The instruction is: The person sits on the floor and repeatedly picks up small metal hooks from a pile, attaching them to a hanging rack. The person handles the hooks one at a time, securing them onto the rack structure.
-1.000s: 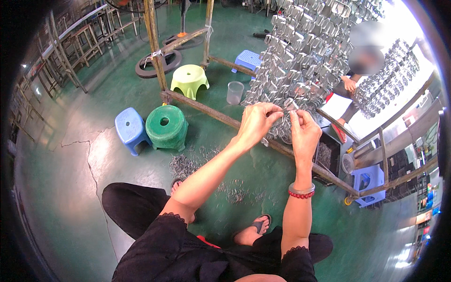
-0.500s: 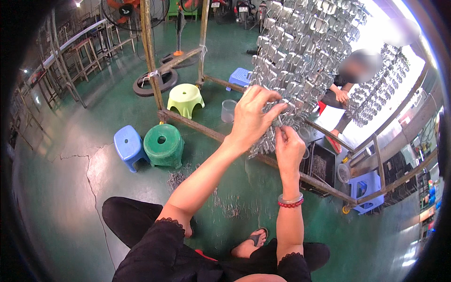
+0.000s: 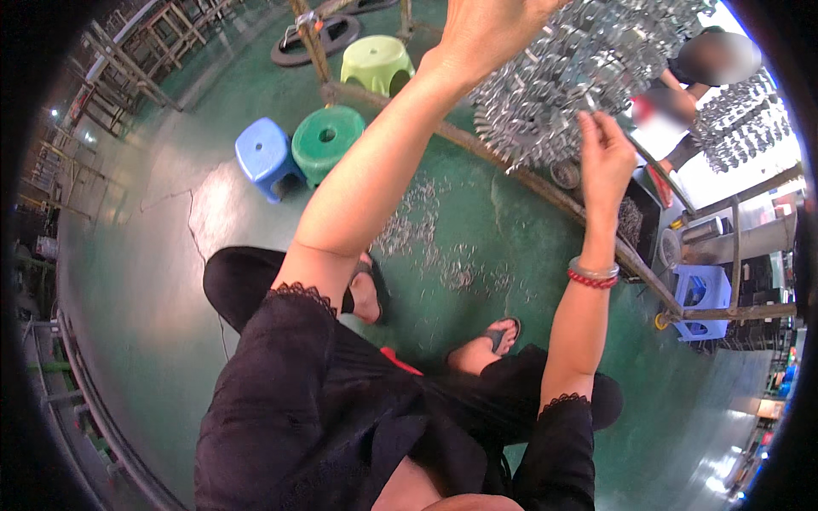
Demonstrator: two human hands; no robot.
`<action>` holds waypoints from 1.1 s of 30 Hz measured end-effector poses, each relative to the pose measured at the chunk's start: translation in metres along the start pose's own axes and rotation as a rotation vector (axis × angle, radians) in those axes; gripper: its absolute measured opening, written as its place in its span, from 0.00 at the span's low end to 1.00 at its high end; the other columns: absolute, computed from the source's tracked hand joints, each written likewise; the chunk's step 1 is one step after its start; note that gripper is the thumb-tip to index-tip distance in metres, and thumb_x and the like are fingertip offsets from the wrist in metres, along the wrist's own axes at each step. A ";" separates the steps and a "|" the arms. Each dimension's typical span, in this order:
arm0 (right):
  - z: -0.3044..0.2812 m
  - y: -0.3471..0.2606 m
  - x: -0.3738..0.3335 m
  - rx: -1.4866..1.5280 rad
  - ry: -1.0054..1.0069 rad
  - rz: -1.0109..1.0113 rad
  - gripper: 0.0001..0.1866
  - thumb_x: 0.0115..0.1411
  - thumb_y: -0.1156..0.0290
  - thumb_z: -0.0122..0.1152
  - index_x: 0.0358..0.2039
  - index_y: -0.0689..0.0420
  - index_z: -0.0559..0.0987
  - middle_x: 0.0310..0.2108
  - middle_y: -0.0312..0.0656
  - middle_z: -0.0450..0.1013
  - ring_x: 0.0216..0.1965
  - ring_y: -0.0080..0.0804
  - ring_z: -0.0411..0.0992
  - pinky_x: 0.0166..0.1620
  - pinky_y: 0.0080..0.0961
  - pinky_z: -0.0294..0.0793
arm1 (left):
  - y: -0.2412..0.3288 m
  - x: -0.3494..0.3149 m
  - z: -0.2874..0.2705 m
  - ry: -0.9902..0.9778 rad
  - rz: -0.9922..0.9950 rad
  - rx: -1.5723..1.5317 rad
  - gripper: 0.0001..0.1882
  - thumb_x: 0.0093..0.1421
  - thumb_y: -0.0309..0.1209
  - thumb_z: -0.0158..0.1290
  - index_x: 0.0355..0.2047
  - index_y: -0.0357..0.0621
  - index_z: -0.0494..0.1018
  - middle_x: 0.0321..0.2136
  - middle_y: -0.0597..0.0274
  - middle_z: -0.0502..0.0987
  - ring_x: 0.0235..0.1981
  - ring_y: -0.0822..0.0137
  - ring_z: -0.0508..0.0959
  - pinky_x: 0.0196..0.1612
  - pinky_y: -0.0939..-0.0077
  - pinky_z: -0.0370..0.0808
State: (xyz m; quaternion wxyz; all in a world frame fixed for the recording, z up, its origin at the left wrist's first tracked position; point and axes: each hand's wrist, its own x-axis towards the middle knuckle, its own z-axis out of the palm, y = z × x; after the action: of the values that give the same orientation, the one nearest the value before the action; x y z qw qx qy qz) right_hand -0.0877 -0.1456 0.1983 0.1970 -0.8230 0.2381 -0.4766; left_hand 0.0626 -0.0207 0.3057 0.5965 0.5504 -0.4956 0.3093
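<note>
A dense hanging mass of small silver metal pieces (image 3: 545, 102) fills the upper right. My left hand (image 3: 490, 38) is raised at the upper edge, beside the mass; its fingers are mostly cut off by the picture's edge. Below and in front of the mass, my right hand (image 3: 609, 157) is closed in a pinch. A bright small metal piece (image 3: 589, 100) shows at its fingertips, its exact shape unclear against the others. A pale bangle and a red bead bracelet (image 3: 593, 279) circle my right wrist.
A rusty frame rail (image 3: 545, 189) runs below the hanging pieces. Loose metal pieces (image 3: 456, 271) litter the green floor near my feet. Blue (image 3: 262, 152), green (image 3: 328, 140) and lime (image 3: 375, 61) stools stand left; another blue stool (image 3: 703, 294) is right. A co-worker (image 3: 677, 102) sits beyond.
My view has tilted down, so the scene sits higher. My hands have moved apart: the left went up to the upper edge, the right away to the right with its fingers pinched.
</note>
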 end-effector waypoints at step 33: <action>0.011 0.024 -0.048 -0.130 -0.531 0.385 0.20 0.50 0.54 0.66 0.37 0.58 0.81 0.20 0.39 0.76 0.21 0.24 0.73 0.28 0.24 0.71 | -0.070 -0.224 0.048 -0.614 -0.861 -0.262 0.10 0.48 0.32 0.62 0.31 0.42 0.80 0.23 0.58 0.80 0.26 0.70 0.78 0.32 0.73 0.73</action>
State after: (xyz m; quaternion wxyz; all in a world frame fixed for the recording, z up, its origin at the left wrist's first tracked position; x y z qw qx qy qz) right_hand -0.1035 -0.1358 0.1466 0.2858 -0.8693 0.3592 -0.1834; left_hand 0.0434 -0.0416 0.0679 0.5605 0.6897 -0.4114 -0.2021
